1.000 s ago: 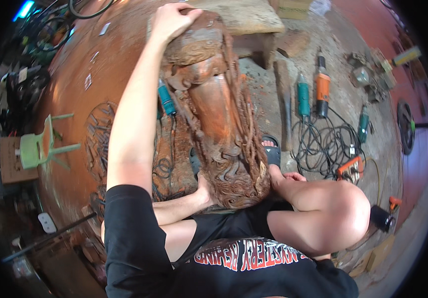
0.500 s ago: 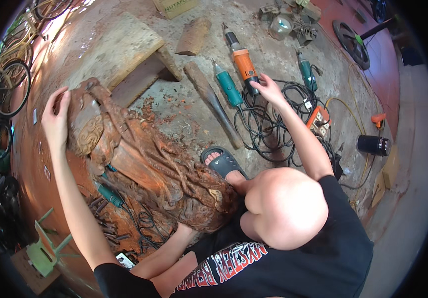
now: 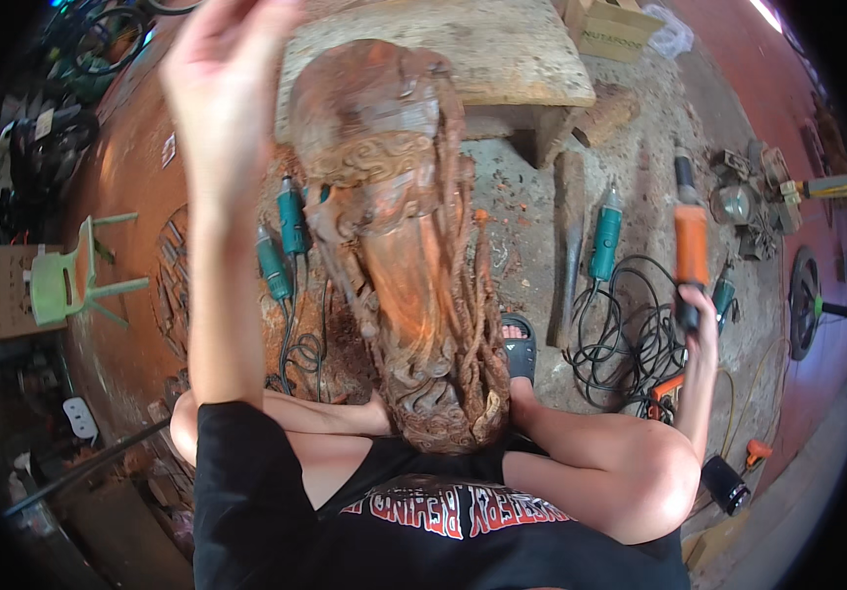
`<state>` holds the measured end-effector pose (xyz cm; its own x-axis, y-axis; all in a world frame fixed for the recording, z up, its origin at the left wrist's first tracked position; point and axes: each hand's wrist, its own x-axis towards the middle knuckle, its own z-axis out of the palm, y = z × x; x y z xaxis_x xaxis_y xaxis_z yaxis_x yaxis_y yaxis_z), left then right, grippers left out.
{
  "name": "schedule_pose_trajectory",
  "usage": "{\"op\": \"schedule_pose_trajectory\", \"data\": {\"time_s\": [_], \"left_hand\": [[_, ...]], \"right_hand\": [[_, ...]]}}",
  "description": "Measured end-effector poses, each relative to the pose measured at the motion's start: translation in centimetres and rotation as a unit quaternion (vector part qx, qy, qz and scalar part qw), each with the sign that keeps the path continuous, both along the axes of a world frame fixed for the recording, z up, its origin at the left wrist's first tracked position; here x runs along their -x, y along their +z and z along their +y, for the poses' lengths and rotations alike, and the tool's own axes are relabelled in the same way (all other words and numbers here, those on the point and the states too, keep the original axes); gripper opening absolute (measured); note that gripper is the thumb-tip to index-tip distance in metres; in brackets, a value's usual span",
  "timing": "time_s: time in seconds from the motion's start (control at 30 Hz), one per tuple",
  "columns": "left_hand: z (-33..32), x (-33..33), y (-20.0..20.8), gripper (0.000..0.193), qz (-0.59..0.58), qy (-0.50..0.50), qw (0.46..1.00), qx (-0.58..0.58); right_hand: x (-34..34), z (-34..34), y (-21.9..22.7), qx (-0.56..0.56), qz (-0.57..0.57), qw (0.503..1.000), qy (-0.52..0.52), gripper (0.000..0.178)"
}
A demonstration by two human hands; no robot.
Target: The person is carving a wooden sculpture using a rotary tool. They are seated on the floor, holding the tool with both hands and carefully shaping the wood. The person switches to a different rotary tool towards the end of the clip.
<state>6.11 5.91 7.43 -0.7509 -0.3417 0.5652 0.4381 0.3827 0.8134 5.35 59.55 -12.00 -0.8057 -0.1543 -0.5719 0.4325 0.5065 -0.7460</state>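
One wooden carving (image 3: 408, 285), set between the legs (image 3: 600, 447). One orange power tool (image 3: 691, 241), right of the carving, now gripped in the right hand (image 3: 702, 315). Left hand (image 3: 222, 74), lifted clear, left of the carving's top; blurred, finger spread not discernible. Carving thereby left unheld.

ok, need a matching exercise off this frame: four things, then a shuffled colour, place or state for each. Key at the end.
Things
1. orange tool
2. carving
3. chair
4. sandal

Descriptions
A. pale green
B. dark, worn on a foot
C. held in the right hand
D. brown, with carved curls

Pairs: 1-C, 2-D, 3-A, 4-B
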Motion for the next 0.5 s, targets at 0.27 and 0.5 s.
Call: {"op": "schedule_pose_trajectory", "data": {"time_s": [0.27, 0.5], "left_hand": [[21.4, -4.8, -7.2, 0.059, 0.192, -0.127, 0.89, 0.394], [20.9, -10.5, -4.7, 0.014, 0.25, -0.129, 0.892, 0.353]], "right_hand": [[-13.4, 5.2, 22.9, -0.107, 0.089, 0.99, 0.013, 0.103], [-25.3, -6.4, 30.3, -0.165, 0.137, 0.976, 0.039, 0.11]]}}
